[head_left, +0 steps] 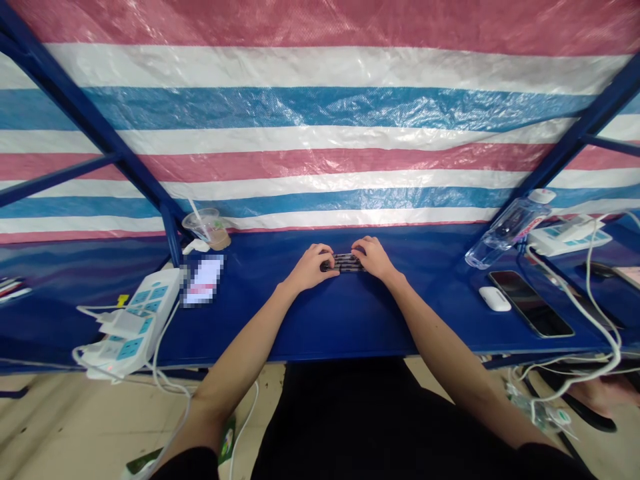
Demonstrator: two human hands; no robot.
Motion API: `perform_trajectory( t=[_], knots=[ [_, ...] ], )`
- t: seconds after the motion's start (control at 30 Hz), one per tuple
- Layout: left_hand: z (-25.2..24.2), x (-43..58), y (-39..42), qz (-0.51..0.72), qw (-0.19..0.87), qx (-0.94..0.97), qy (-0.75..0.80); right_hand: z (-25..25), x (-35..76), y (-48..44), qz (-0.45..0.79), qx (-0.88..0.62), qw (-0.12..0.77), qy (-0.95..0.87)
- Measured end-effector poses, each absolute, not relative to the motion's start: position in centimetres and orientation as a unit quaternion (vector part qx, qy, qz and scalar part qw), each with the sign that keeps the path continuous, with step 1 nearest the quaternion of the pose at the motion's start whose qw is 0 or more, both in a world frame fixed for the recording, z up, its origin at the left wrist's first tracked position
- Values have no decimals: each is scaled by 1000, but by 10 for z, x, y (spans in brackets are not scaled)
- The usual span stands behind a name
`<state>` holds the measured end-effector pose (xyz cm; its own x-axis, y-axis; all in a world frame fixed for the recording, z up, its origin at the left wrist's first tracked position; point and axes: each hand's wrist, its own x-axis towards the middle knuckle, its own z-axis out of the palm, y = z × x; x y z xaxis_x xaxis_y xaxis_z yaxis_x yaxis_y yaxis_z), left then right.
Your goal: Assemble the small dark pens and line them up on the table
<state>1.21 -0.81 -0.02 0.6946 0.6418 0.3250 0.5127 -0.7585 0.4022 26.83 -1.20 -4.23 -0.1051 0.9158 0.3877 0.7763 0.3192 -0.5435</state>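
Observation:
Both my hands rest on the blue table (350, 313) near its far edge. Between them lies a small bundle of dark, thin rod-like pieces (346, 263), laid side by side. My left hand (313, 265) has its fingers curled round the bundle's left end. My right hand (374, 257) has its fingers curled round the right end. What the pieces are I cannot make out.
A plastic cup with a straw (207, 228) stands at the back left, beside a white card (204, 280) and a power strip (131, 323). At the right are a water bottle (507, 230), a white earbud case (495, 299), a phone (531, 303), another power strip (567, 237) and white cables (595, 313). A striped tarp (320, 120) is behind.

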Motion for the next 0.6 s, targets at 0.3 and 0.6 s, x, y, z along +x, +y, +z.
perform_trajectory(
  t=[0.3,0.6],
  knots=[
    [4,13,-11,226,149,915,298,-41,268,-14,97,-574,345,-736],
    [2,14,-10,227,139,918,295,-19,259,-26,110,-518,395,-751]
  ],
)
